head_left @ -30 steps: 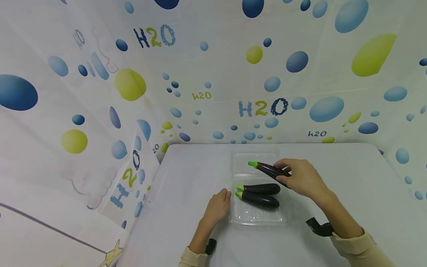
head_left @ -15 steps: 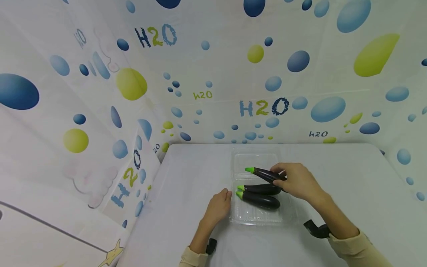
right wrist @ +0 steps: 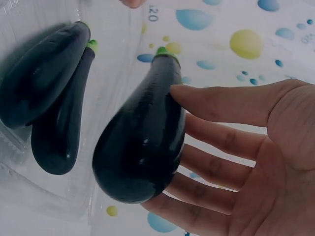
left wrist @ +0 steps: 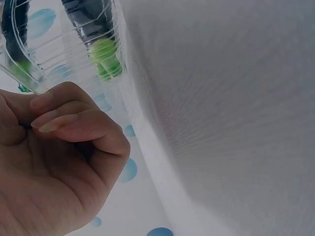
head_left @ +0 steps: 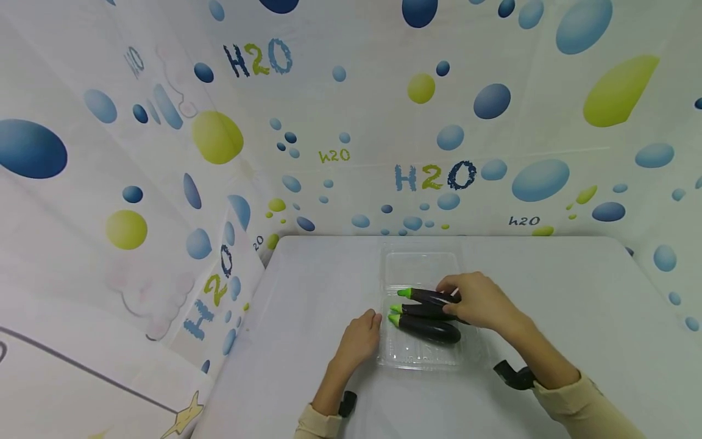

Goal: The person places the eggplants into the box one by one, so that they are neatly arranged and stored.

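Note:
My right hand (head_left: 477,300) holds a dark eggplant (right wrist: 142,132) with a bright green cap between thumb and fingers. In the head view, that held eggplant (head_left: 425,296) is just behind two others, its cap pointing left; the fingers hide its thick end. The middle eggplant (head_left: 422,311) and the front eggplant (head_left: 430,330) lie side by side in a clear plastic clamshell container (head_left: 422,361). At the container's left edge, my left hand (head_left: 359,338) has its fingers curled and pinches the rim. The left wrist view shows green caps (left wrist: 106,59) through the clear wall.
The container's lid (head_left: 422,263) lies folded back behind its base on the white table (head_left: 307,286). A curtain (head_left: 351,183) printed with blue and green dots hangs behind the table and along its left side. Dark wrist straps (head_left: 515,375) sit near both cuffs.
My right hand has lowered the eggplant and brought it nearer, from above the lid to beside the other two. The left hand stays at the container's left edge.

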The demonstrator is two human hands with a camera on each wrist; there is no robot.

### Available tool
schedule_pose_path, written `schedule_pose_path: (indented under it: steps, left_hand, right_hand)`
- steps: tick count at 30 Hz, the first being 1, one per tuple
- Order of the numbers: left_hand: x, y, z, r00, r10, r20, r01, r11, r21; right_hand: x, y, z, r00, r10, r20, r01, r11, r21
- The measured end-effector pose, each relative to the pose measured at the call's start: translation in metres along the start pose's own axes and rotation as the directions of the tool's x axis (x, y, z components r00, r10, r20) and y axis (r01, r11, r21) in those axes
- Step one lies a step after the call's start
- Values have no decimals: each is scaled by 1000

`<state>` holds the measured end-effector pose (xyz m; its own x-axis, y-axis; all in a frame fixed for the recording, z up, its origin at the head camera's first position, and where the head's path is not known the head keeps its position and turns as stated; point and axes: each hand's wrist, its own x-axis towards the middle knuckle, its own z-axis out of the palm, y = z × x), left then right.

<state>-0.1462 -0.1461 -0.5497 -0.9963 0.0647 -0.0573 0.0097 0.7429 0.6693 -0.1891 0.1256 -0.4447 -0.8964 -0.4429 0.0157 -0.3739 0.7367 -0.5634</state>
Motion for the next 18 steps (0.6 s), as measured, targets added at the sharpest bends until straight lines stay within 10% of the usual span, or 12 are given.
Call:
schedule_pose_path:
  steps: [18]
  left_hand:
    - [1, 1, -2, 1000, 9, -1, -9, 1000, 10]
  right_hand:
    - [11, -7, 16, 988, -80, 133, 89, 994, -61]
